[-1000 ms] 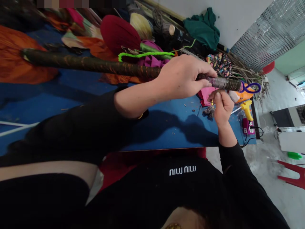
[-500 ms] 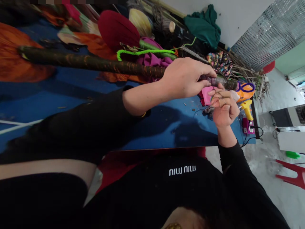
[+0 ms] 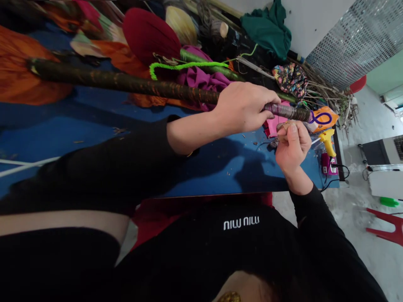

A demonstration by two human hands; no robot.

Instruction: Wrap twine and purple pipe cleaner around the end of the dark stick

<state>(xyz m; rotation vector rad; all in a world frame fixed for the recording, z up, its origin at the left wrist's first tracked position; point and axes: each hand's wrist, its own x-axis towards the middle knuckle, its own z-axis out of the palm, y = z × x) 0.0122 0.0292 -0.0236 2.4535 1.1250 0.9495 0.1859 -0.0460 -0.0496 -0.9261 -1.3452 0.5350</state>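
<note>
My left hand (image 3: 244,107) is wrapped around a long dark stick (image 3: 126,82) with orange-brown marks, held level above the blue table. Just right of that hand, purple-grey thread (image 3: 283,110) is wound around the stick. At the stick's right end sticks out a purple pipe-cleaner loop (image 3: 323,118). My right hand (image 3: 292,144) is closed in a pinch below the wound part, apart from the stick. A thin strand seems to run down to its fingertips, which are partly hidden. Behind it lies a small bundle of grey thread (image 3: 273,144).
A yellow glue gun (image 3: 328,141) and a magenta box (image 3: 329,164) with a black cable sit at the table's right end. Behind the stick are a green pipe cleaner (image 3: 189,65), a dark red bundle (image 3: 151,35), purple cloth (image 3: 204,79) and dry twigs (image 3: 330,94). Orange cloth (image 3: 19,67) lies left.
My right hand has turned and drawn its fingers into a tighter pinch, a little lower, away from the stick. My left hand keeps its hold on the stick.
</note>
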